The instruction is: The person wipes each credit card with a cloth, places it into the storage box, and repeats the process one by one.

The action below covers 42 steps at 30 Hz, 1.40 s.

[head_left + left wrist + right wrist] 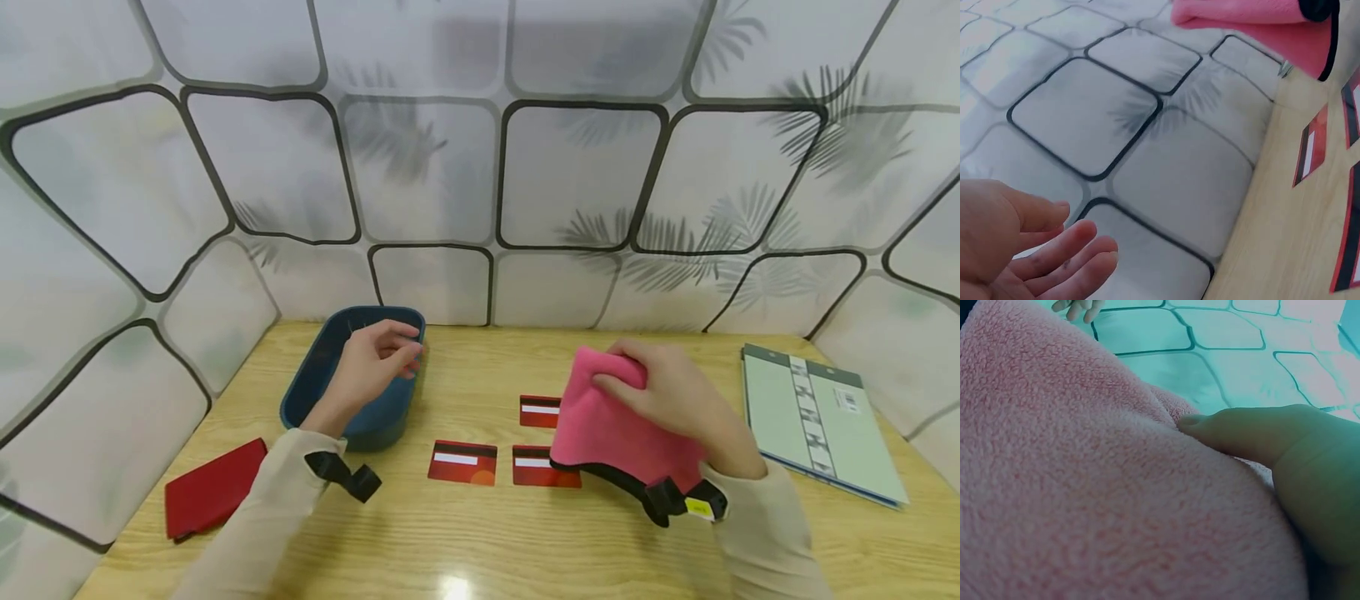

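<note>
My right hand (675, 396) pinches a fluffy pink cloth (618, 429) with a black trimmed edge, thumb on the near side. The cloth hangs from the fingers and overlaps two red bank cards in the head view. In the right wrist view, the thumb (1241, 434) presses into its folded pile. My left hand (367, 367) is over a dark blue plastic bin (300, 392), fingers loosely bent and nothing between them. Three cards lie face down: one red card (462, 462) nearest the bin, a second card (536, 467) beside it and a third card (538, 410) behind.
A red flat case (213, 492) lies on the wooden table at the left, near my left sleeve. At the right is a pale green notebook (825, 425) with a patterned band. The patterned wall covering (427, 283) meets the table's back edge.
</note>
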{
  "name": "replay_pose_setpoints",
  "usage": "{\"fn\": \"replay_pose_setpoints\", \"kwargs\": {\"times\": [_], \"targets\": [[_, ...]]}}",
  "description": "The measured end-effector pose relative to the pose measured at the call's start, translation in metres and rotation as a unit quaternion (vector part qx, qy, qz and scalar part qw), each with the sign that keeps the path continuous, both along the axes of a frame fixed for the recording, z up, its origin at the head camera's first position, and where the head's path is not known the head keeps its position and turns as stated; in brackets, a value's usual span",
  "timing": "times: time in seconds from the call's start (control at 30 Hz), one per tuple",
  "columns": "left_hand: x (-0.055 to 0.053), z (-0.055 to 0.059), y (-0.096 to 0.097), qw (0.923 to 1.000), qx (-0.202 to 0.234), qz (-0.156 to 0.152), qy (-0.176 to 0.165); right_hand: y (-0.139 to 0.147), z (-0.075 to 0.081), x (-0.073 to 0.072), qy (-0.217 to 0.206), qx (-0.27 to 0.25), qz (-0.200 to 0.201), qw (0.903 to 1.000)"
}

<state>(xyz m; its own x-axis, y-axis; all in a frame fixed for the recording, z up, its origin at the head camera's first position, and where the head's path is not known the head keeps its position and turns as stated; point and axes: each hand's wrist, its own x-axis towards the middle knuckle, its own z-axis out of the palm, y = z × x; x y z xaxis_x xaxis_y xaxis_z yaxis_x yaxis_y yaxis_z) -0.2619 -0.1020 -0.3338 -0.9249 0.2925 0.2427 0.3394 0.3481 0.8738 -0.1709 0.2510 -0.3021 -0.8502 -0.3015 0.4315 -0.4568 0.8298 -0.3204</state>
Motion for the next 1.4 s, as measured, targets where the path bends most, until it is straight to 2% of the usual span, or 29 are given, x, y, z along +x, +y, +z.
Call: {"fn": "replay_pose_setpoints", "kwargs": {"times": [0.1, 0.3, 0.5, 0.67, 0.8, 0.9, 1.03, 1.1, 1.2, 1.3, 1.4], "targets": [[0.007, -0.002, 0.010, 0.9992, 0.008, -0.039, 0.001, 0.000, 0.003, 0.002, 0.006, 0.002, 0.006, 1.0000], [0.016, -0.007, 0.030, 0.9922, 0.012, -0.119, -0.036, -0.002, 0.007, 0.009, 0.029, -0.001, 0.026, 0.9993], [0.018, -0.014, 0.043, 0.9857, -0.019, -0.164, -0.034, -0.008, 0.009, 0.014, 0.033, 0.002, 0.026, 0.9991], [0.017, -0.026, 0.054, 0.9820, -0.042, -0.179, -0.045, -0.010, 0.011, 0.017, 0.030, 0.005, 0.025, 0.9992], [0.016, -0.038, 0.066, 0.9801, -0.086, -0.178, -0.007, -0.011, 0.012, 0.017, 0.029, 0.009, 0.026, 0.9992], [0.014, -0.044, 0.076, 0.9759, -0.120, -0.181, 0.021, -0.011, 0.012, 0.016, 0.027, 0.012, 0.024, 0.9993], [0.011, -0.049, 0.086, 0.9681, -0.150, -0.200, 0.019, -0.011, 0.012, 0.015, 0.028, 0.014, 0.025, 0.9992], [0.008, -0.051, 0.091, 0.9664, -0.155, -0.205, 0.006, -0.012, 0.012, 0.015, 0.029, 0.015, 0.026, 0.9991], [0.003, -0.055, 0.097, 0.9692, -0.139, -0.201, -0.027, -0.012, 0.013, 0.015, 0.028, 0.014, 0.026, 0.9992], [-0.001, -0.060, 0.103, 0.9708, -0.127, -0.192, -0.069, -0.012, 0.013, 0.015, 0.021, 0.013, 0.024, 0.9994], [-0.004, -0.065, 0.109, 0.9716, -0.130, -0.179, -0.085, -0.012, 0.012, 0.015, 0.017, 0.015, 0.023, 0.9995]]}}
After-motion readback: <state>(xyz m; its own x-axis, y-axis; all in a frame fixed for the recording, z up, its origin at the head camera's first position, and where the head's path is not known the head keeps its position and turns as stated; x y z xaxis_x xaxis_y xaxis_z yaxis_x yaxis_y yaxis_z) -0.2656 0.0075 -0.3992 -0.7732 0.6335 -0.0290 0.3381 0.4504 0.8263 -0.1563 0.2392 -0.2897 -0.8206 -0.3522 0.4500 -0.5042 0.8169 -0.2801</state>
